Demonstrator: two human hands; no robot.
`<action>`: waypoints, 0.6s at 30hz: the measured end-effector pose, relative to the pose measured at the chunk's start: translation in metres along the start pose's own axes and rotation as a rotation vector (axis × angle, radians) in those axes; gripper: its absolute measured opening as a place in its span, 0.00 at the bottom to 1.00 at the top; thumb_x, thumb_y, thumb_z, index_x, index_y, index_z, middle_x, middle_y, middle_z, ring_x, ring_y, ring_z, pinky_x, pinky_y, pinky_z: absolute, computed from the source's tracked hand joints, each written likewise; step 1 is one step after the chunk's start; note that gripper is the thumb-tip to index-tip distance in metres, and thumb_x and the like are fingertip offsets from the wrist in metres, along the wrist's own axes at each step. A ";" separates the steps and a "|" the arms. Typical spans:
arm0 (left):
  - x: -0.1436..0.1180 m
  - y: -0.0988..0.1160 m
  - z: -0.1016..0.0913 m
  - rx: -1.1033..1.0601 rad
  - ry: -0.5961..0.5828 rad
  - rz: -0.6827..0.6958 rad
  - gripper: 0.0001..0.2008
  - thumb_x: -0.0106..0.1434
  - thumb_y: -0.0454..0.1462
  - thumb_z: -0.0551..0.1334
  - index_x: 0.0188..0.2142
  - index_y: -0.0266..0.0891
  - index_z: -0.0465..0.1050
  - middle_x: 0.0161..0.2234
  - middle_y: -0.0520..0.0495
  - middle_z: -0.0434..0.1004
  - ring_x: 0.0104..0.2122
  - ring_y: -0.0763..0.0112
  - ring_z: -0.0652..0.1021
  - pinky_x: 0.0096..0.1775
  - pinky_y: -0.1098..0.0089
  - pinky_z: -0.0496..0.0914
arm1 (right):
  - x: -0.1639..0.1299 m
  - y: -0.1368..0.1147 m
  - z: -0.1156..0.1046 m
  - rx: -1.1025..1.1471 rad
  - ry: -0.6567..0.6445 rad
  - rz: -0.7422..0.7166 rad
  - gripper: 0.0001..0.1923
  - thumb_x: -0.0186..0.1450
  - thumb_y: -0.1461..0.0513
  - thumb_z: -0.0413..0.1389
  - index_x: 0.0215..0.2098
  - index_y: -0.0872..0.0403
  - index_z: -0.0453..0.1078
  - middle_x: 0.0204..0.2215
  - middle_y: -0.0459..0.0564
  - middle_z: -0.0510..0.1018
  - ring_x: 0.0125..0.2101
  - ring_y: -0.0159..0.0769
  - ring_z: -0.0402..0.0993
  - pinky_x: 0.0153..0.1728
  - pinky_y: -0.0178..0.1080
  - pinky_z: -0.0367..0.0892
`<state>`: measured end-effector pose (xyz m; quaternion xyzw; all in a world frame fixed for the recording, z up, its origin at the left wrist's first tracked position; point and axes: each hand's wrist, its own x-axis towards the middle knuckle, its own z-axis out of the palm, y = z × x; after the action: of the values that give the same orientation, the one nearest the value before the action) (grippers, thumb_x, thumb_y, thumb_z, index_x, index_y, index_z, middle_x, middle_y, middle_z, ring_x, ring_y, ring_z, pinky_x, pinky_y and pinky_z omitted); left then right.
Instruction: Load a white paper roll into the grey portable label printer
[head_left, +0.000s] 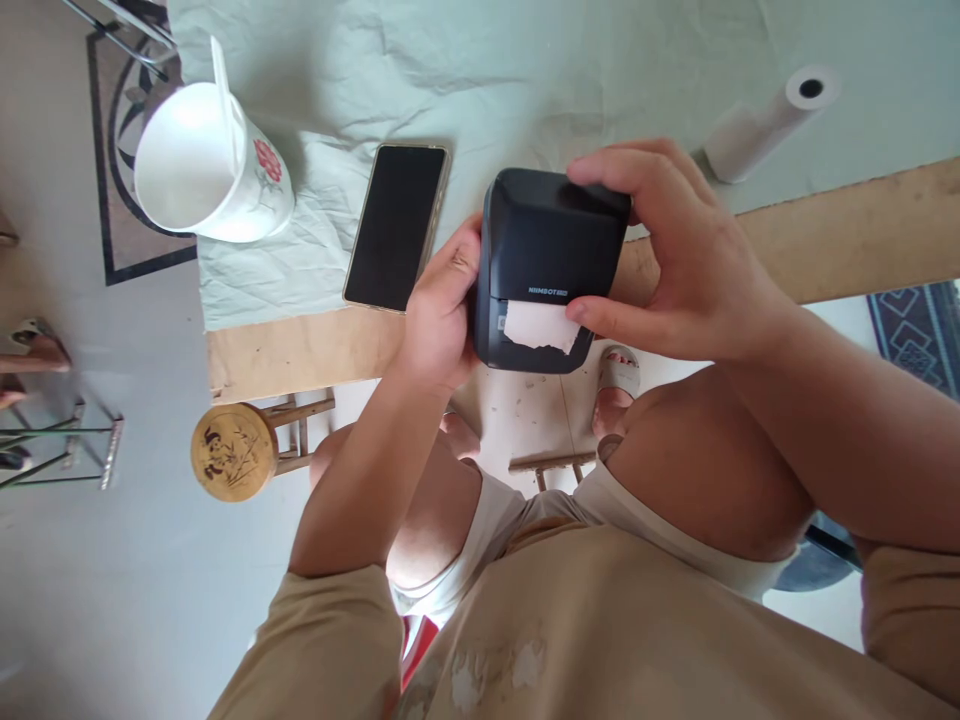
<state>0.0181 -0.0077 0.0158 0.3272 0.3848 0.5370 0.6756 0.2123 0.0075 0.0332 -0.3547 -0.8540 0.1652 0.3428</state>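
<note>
A black label printer point(559, 235) marked NIIMBOT is held up in front of me, over the table's near edge. Out of its slot hangs a short piece of white paper point(536, 325) with a torn edge. My left hand point(444, 315) grips the printer's left side, its far fingers hidden beneath. My right hand point(675, 250) is closed around the right side, with fingertips on the top far corner and the thumb by the paper's right end. The lid looks closed.
A phone point(396, 225) with a dark screen lies left of the printer. Beyond it stands a white bucket point(255, 205) with a handle sticking up. White paper rolls point(750, 140) lie at the right on the green cloth point(525, 80). A round wooden stool point(232, 452) stands below left.
</note>
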 end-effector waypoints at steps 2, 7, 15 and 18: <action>0.001 0.000 0.000 0.001 0.006 -0.003 0.13 0.67 0.42 0.56 0.29 0.38 0.70 0.25 0.52 0.68 0.41 0.72 0.78 0.44 0.74 0.73 | 0.000 -0.001 -0.002 -0.016 -0.009 0.042 0.30 0.60 0.49 0.57 0.57 0.48 0.60 0.51 0.54 0.70 0.52 0.41 0.68 0.46 0.45 0.72; 0.001 0.000 0.003 0.028 0.019 0.010 0.12 0.67 0.38 0.55 0.28 0.37 0.70 0.24 0.53 0.66 0.26 0.81 0.71 0.29 0.79 0.65 | 0.000 -0.002 -0.005 0.001 0.005 0.084 0.30 0.58 0.49 0.59 0.56 0.48 0.62 0.49 0.54 0.71 0.50 0.40 0.69 0.42 0.41 0.73; -0.003 0.003 0.006 0.040 -0.026 -0.065 0.14 0.67 0.45 0.54 0.35 0.40 0.74 0.34 0.48 0.76 0.48 0.67 0.77 0.48 0.71 0.73 | -0.001 -0.005 -0.010 -0.106 -0.004 0.028 0.30 0.58 0.47 0.59 0.56 0.48 0.63 0.50 0.56 0.69 0.52 0.44 0.67 0.53 0.49 0.69; -0.003 0.003 0.011 0.027 -0.073 -0.100 0.17 0.67 0.48 0.53 0.36 0.40 0.74 0.41 0.46 0.78 0.59 0.60 0.71 0.53 0.67 0.73 | -0.002 -0.008 -0.015 -0.267 0.051 0.021 0.28 0.59 0.44 0.56 0.52 0.50 0.68 0.43 0.57 0.70 0.45 0.44 0.69 0.44 0.47 0.70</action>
<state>0.0255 -0.0107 0.0244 0.3360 0.3828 0.4849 0.7109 0.2197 0.0013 0.0470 -0.4101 -0.8558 0.0444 0.3121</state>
